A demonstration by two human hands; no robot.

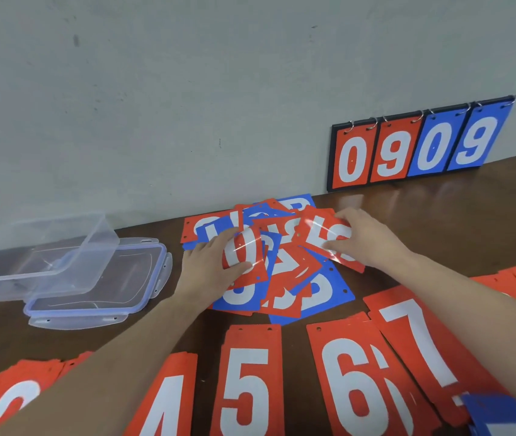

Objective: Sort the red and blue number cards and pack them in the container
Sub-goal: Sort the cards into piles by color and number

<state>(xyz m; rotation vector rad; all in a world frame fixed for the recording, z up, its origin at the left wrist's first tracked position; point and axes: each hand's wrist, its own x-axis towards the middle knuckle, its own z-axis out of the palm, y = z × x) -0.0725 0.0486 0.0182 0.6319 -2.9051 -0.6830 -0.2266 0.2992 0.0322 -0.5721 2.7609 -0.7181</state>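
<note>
Left hand: grip pinches a red card marked 0, thumb on its face; the card lies tilted on the mixed pile
Right hand: grip holds a red card at the pile's right edge; its long axis runs toward the wall
Pile: red and blue cards jumbled mid-bench, directly under both hands; count cannot be told
Sorted row: red stacks 4, 5, 6, 7 along the near edge; more at both ends, partly cut off
Container: one clear tub, left of the pile, resting tilted on its lid; nearer the left hand
Scoreboard: one, reading 0909, leaning on the wall
</note>
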